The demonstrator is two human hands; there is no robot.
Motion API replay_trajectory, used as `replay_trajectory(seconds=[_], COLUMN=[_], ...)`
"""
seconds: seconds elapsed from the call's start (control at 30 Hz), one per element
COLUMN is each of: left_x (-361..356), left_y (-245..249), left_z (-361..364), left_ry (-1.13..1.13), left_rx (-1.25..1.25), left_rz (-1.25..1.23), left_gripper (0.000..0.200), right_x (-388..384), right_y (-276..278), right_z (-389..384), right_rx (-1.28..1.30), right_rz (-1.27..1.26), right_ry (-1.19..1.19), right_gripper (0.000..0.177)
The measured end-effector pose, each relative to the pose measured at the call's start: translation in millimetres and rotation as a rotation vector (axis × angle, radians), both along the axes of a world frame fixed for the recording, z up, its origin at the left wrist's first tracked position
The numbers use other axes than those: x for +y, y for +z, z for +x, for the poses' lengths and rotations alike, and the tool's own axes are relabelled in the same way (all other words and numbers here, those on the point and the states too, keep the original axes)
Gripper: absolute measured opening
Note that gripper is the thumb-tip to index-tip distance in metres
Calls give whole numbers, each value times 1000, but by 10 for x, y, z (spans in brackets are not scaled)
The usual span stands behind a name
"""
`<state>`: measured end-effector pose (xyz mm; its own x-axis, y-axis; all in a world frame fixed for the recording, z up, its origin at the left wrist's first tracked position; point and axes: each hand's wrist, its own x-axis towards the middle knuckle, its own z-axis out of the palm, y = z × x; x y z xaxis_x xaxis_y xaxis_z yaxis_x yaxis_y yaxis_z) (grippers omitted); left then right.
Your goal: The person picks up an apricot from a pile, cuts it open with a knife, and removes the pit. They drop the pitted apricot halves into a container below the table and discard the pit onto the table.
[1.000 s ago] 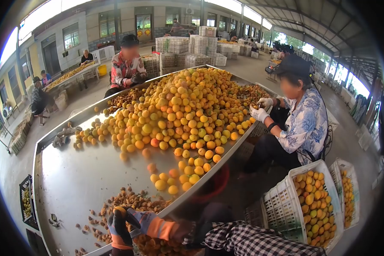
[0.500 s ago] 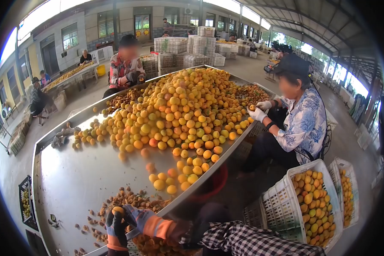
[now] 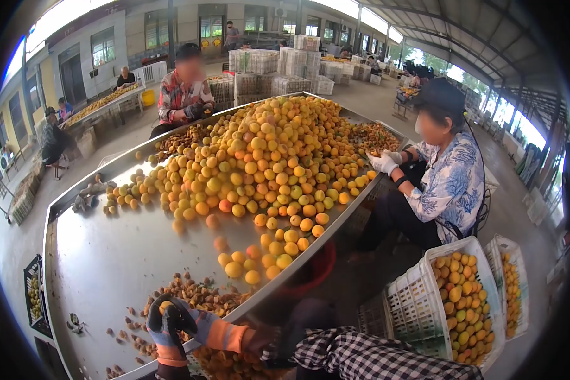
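In the head view, the person's left hand (image 3: 163, 335), in a dark-fingered glove with an orange band, is closed around an apricot (image 3: 164, 308), which shows between its fingertips above the near edge of the metal table (image 3: 101, 266). The right hand (image 3: 201, 324), gloved in grey and orange below a black-and-white checked sleeve (image 3: 373, 354), meets the left one with its fingers bent toward the fruit; whether it too grips the apricot cannot be told. Just beyond the gloves lies a spread of small brown pieces (image 3: 199, 293) on the metal. Farther up the table rises a large heap of apricots (image 3: 266, 158), with a few loose ones toward the near side, and a grey bundle (image 3: 92, 193) lies by the left rim. A co-worker in a blue-and-white shirt (image 3: 453, 183) sits at the right side, white-gloved hands (image 3: 386, 163) together near the edge; another in a red patterned shirt (image 3: 180, 98) sits across. A white crate (image 3: 418, 297) of apricots stands at lower right.
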<state>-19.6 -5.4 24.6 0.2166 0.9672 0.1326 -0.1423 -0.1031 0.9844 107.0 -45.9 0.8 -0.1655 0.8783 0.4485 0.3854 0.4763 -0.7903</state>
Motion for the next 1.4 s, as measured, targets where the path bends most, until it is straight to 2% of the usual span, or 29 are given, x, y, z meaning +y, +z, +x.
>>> replay_trajectory(seconds=[0.03,0.07,0.13,0.17,0.2,0.27,0.33,0.4,0.53,0.63,0.7,0.73,0.8,0.87,0.93,1.0,1.07,1.1,1.17,1.3,1.37,1.4], left_x=[-3,-8,-58,-40,-117,-116,-162,-158,-110,-127,-128,-134,-145,-153,-119,-112,-145,-146,-139,-169,-167,-138], left_y=[0,9,26,-39,132,143,217,235,182,185,141,117,120,172,173,235,336,359,392,467,448,400], left_z=[-8,-40,-25,-57,5,-1,34,50,16,7,3,-2,-7,-59,-101,-119,-121,-133,-146,-148,-150,-167], left_ry=[11,30,7,25,13,-4,-27,-12,-45,-54,-65,-65,-65,-169,-220,-263,-263,-260,-241,-225,-177,-171], left_rx=[39,85,-2,22,-48,25,-71,-19,7,-28,-75,-68,-62,-169,-216,-264,-368,-368,-82,-152,26,25], left_rz=[99,196,145,120,34,121,8,59,109,104,108,111,114,-97,-171,-242,-336,-336,-113,-161,16,19], left_gripper=[38,39,38,36,35,35,34,33,37,42,46,47,48,47,48,50,49,49,48,44,41,41], right_x=[-15,-56,-96,-104,-139,-109,-56,-47,-63,-58,-64,-49,-4,17,43,74,38,-9,-47,-80,-159,-169], right_y=[-47,8,-40,106,151,173,84,180,209,220,235,208,158,154,170,257,421,523,526,507,599,613], right_z=[-4,11,-72,-9,-15,31,0,54,63,58,111,114,131,141,208,313,363,410,497,461,482,531], right_rx=[2,210,662,657,759,477,584,314,297,316,638,638,514,560,605,923,953,967,984,937,911,907], right_rz=[-5,-58,-188,-261,-349,-209,-243,-193,-179,-118,-495,-495,-261,-238,-213,-526,-512,-550,-584,-642,-639,-639], right_ry=[9,50,197,227,237,83,93,22,28,9,54,54,43,52,60,140,128,166,272,231,277,283], right_gripper=[56,57,60,58,56,49,50,51,52,51,49,49,47,47,47,47,48,48,49,53,49,49])
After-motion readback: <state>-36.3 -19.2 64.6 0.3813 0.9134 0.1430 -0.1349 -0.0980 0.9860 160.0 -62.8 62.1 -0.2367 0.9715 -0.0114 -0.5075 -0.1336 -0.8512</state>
